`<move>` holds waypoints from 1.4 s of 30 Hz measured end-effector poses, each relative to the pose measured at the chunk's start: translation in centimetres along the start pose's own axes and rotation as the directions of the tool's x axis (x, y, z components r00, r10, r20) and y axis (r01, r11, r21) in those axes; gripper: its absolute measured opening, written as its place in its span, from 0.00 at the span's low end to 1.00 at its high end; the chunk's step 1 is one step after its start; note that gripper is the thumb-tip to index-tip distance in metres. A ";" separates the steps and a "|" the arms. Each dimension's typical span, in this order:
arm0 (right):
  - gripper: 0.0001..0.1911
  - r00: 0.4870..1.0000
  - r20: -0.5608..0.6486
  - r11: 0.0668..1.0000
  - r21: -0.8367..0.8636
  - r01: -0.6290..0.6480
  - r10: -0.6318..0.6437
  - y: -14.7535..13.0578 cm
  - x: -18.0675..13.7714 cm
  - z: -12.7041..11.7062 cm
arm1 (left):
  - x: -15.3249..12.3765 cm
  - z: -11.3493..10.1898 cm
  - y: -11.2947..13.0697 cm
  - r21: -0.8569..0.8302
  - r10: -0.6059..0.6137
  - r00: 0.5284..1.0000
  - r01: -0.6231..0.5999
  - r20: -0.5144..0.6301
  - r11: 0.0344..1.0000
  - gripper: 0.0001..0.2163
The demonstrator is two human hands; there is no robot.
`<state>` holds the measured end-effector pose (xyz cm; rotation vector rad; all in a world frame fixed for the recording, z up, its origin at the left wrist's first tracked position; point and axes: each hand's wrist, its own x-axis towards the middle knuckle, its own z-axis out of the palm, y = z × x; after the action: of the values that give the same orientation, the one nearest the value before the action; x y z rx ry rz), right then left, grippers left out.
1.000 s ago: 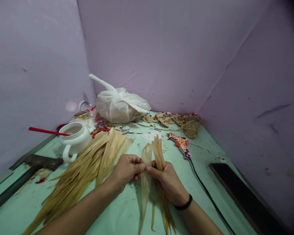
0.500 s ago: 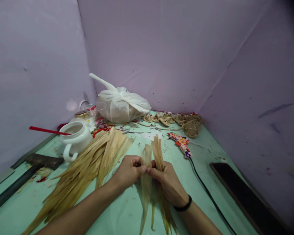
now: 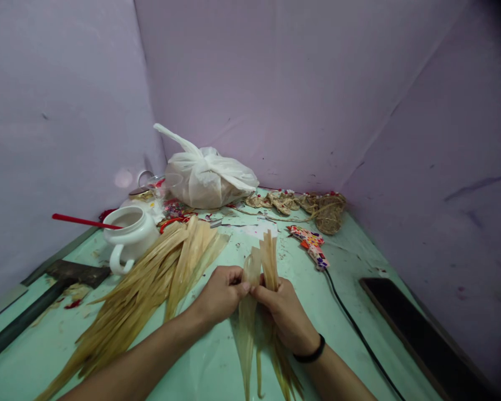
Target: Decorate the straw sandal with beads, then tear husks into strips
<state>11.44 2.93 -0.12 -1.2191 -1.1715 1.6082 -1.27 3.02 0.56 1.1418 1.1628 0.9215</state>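
Note:
Between thumb and fingers, my left hand point(image 3: 223, 292) pinches a single pale dried leaf strip point(image 3: 247, 323), held upright above the table. My right hand point(image 3: 286, 312), with a black band at its wrist, grips a bundle of dried leaf strips point(image 3: 269, 259). Its thumb and fingertips also touch the pale strip's right edge, so the two hands nearly meet. The bundle's lower ends hang out below my right palm. Left of my hands, a large fan of dried leaf strips point(image 3: 146, 284) lies on the green table point(image 3: 209, 367).
At left stand a white pot point(image 3: 131, 236) with a red stick point(image 3: 86, 221) and a dark-headed hammer point(image 3: 77, 274). Behind are a tied white plastic bag point(image 3: 211, 181) and woven pieces point(image 3: 290, 201). A patterned glue gun point(image 3: 309, 245) with a cord and a long black slab point(image 3: 413, 328) lie right.
The pale strip's top has leaned slightly right, and its lower part looks wider. Both hands keep their grip in nearly the same place.

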 end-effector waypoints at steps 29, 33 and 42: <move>0.08 0.979 -0.192 0.874 0.484 0.038 0.064 -3.8 1.7 -6.2 | -0.4 -5.2 3.4 -0.577 0.058 0.998 -0.032 0.027 0.816 0.08; 0.06 0.982 -0.178 0.838 0.544 0.045 0.062 -4.8 1.4 -8.2 | -0.5 -5.9 3.7 -0.614 0.021 0.997 0.030 0.076 0.789 0.07; 0.11 0.928 0.284 0.821 0.450 -0.352 0.242 -1.9 -0.2 -1.4 | -1.2 -0.1 0.7 -0.228 0.062 0.997 -0.068 -0.034 0.971 0.07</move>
<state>12.90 3.56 1.62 -0.9321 -0.6312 2.1582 -1.52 2.07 1.52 0.9876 1.0155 1.0945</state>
